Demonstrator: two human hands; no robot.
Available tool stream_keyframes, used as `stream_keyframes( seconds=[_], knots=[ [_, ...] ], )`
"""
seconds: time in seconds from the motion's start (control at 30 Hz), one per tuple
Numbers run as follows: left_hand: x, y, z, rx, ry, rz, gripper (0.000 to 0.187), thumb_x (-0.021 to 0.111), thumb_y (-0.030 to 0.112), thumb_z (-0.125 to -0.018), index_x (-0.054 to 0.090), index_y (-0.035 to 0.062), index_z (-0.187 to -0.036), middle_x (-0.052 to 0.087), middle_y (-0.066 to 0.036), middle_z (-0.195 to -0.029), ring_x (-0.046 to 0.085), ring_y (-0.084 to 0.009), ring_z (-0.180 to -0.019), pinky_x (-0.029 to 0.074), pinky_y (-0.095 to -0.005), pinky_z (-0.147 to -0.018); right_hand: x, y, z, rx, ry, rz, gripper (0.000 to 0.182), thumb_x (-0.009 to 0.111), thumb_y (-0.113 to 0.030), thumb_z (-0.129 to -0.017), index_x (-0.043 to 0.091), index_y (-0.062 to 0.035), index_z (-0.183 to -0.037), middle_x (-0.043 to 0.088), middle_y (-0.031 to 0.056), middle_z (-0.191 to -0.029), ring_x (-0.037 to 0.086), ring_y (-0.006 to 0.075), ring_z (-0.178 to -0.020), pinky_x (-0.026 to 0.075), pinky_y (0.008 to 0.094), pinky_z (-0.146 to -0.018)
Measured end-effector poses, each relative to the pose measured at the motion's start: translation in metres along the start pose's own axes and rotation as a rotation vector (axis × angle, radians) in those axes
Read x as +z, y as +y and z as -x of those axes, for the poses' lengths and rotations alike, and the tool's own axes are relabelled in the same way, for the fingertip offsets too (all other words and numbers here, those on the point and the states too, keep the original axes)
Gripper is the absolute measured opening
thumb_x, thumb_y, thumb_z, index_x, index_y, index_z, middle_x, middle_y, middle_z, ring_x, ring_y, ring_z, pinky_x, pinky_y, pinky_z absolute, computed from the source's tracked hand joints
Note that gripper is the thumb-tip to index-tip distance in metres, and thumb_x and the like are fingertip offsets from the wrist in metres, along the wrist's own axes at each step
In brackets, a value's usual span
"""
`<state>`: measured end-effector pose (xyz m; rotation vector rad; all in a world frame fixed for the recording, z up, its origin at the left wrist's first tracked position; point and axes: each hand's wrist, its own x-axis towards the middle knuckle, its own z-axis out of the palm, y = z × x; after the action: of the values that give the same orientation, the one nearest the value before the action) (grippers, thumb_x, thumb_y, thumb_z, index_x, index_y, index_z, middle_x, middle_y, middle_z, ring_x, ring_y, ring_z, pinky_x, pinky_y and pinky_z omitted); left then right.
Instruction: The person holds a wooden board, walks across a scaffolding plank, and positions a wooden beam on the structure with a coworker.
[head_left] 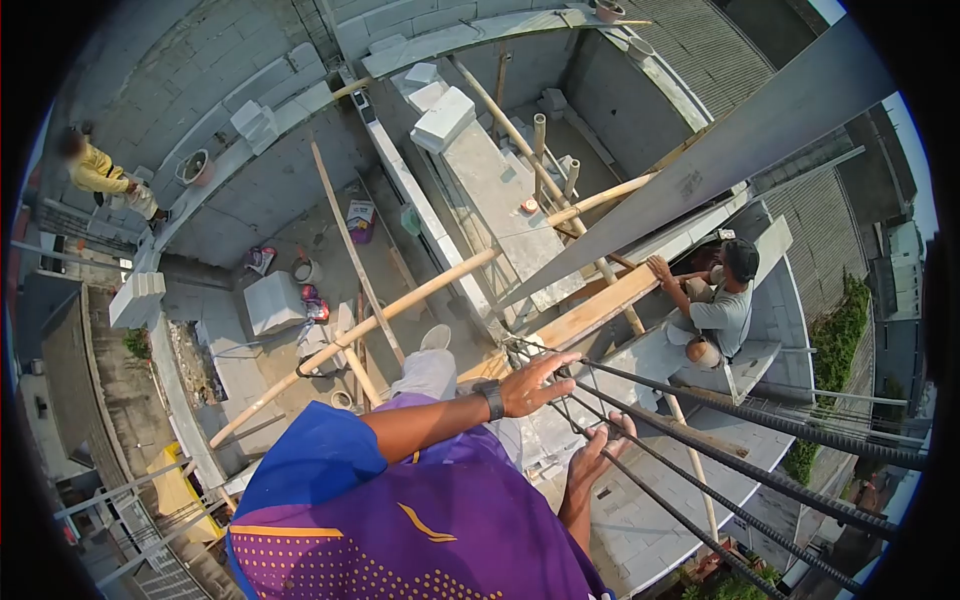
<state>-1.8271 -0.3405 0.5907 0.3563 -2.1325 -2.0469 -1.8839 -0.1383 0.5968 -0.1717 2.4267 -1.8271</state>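
Several ribbed steel reinforcing bars (700, 432) run from the right edge in to my hands, with thin bent stirrups (572, 410) around their near ends. My left hand (535, 386), a dark watch at its wrist, has its thumb and fingers closed about a stirrup at the upper bars. Lower and to the right, my right hand (603, 440) is curled round the lower bars, fingertips upward. Whether it grips a bar or a stirrup is partly hidden. Below both hands lies a pale dusty block ledge (640, 500).
A seated co-worker (722, 305) at right touches a wooden plank (600, 303). Another person (105, 178) stands on the far-left wall. Bamboo poles (400, 310) cross open drops between block walls. A large grey panel (690, 180) slants overhead. White blocks (443, 120) lie on a slab.
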Motion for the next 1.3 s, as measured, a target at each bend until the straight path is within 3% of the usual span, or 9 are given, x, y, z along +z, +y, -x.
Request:
stream_keyframes(
  seconds=[0.2, 0.23, 0.47, 0.67, 0.87, 1.0, 1.03, 1.13, 1.3],
  knots=[
    [-0.002, -0.001, -0.036, 0.079, -0.207, -0.010, 0.071, 0.035, 0.061, -0.101, 0.048, 0.0026, -0.140, 0.066, -0.016, -0.118, 0.060, -0.0298, -0.113, 0.041, -0.0394, -0.102, -0.003, 0.007, -0.001, -0.171, -0.037, 0.030, 0.044, 0.054, -0.019, -0.095, 0.043, -0.0023, -0.134, 0.055, 0.0131, -0.116, 0.053, 0.0185, -0.094, 0.045, 0.0313, -0.084],
    [0.001, -0.010, -0.042, 0.155, -0.155, 0.063, 0.070, 0.036, 0.060, -0.101, 0.050, 0.0016, -0.136, 0.069, -0.012, -0.103, 0.065, -0.0246, -0.101, 0.046, -0.0371, -0.093, -0.004, 0.012, -0.003, -0.212, -0.043, 0.034, 0.046, 0.055, -0.024, -0.095, 0.043, -0.0016, -0.134, 0.056, 0.0132, -0.114, 0.053, 0.0197, -0.096, 0.043, 0.0321, -0.086],
    [0.011, -0.044, -0.067, -0.119, -0.075, 0.359, 0.049, 0.055, 0.041, -0.100, 0.057, -0.0003, -0.126, 0.062, -0.005, -0.096, 0.061, -0.0110, -0.089, 0.053, -0.0276, -0.076, 0.012, 0.044, -0.013, -0.362, -0.012, -0.080, 0.056, 0.054, -0.042, -0.094, 0.047, 0.0019, -0.129, 0.059, 0.0142, -0.106, 0.056, 0.0237, -0.101, 0.041, 0.0370, -0.091],
    [-0.030, -0.039, -0.095, 0.017, -0.663, 0.064, 0.051, 0.054, 0.037, -0.101, 0.049, -0.0005, -0.136, 0.060, -0.003, -0.100, 0.056, -0.0089, -0.091, 0.048, -0.0275, -0.081, 0.042, 0.060, -0.027, -0.459, 0.216, -0.222, 0.050, 0.046, -0.039, -0.090, 0.052, 0.0028, -0.117, 0.053, 0.0083, -0.080, 0.051, 0.0183, -0.076, 0.042, 0.0321, -0.073],
    [-0.039, -0.049, -0.139, 0.164, -1.055, 0.041, 0.058, 0.049, 0.036, -0.105, 0.034, -0.0010, -0.147, 0.057, -0.004, -0.097, 0.055, -0.0153, -0.092, 0.044, -0.0330, -0.085, 0.058, 0.062, -0.036, -0.453, 0.390, -0.206, 0.047, 0.046, -0.041, -0.093, 0.054, 0.0015, -0.112, 0.052, 0.0067, -0.081, 0.052, 0.0168, -0.077, 0.043, 0.0299, -0.073],
    [-0.049, -0.055, -0.137, 0.065, -1.278, 0.324, 0.077, 0.047, 0.043, -0.104, 0.007, 0.0075, -0.159, 0.051, -0.015, -0.136, 0.048, -0.0248, -0.127, 0.036, -0.0373, -0.105, 0.064, 0.054, -0.034, -0.345, 0.596, -0.134, 0.047, 0.045, -0.041, -0.094, 0.055, 0.0015, -0.112, 0.054, 0.0069, -0.082, 0.053, 0.0170, -0.079, 0.043, 0.0304, -0.074],
    [-0.052, -0.058, -0.139, 0.027, -1.379, 0.397, 0.078, 0.043, 0.039, -0.106, -0.008, 0.0117, -0.159, 0.035, -0.015, -0.155, 0.035, -0.0273, -0.142, 0.029, -0.0404, -0.114, 0.065, 0.054, -0.033, -0.323, 0.658, -0.130, 0.047, 0.045, -0.041, -0.095, 0.055, 0.0015, -0.111, 0.054, 0.0070, -0.083, 0.054, 0.0171, -0.079, 0.043, 0.0305, -0.074],
    [-0.072, -0.060, -0.143, 0.307, -1.426, 0.285, 0.076, 0.039, 0.041, -0.106, -0.009, 0.0133, -0.159, 0.022, -0.016, -0.162, 0.028, -0.0278, -0.147, 0.025, -0.0436, -0.117, 0.076, 0.041, -0.032, -0.234, 0.880, -0.141, 0.047, 0.044, -0.042, -0.096, 0.055, 0.0015, -0.111, 0.055, 0.0071, -0.084, 0.055, 0.0173, -0.080, 0.044, 0.0308, -0.075],
    [-0.102, -0.054, -0.155, 0.136, -1.802, 0.465, 0.074, 0.043, 0.048, -0.104, 0.012, 0.0078, -0.158, 0.028, -0.018, -0.160, 0.033, -0.0283, -0.144, 0.025, -0.0391, -0.117, 0.090, 0.042, -0.016, 0.008, 1.212, -0.135, 0.046, 0.043, -0.045, -0.099, 0.058, -0.0025, -0.109, 0.061, 0.0069, -0.101, 0.058, 0.0182, -0.095, 0.046, 0.0341, -0.080]
  ],
)
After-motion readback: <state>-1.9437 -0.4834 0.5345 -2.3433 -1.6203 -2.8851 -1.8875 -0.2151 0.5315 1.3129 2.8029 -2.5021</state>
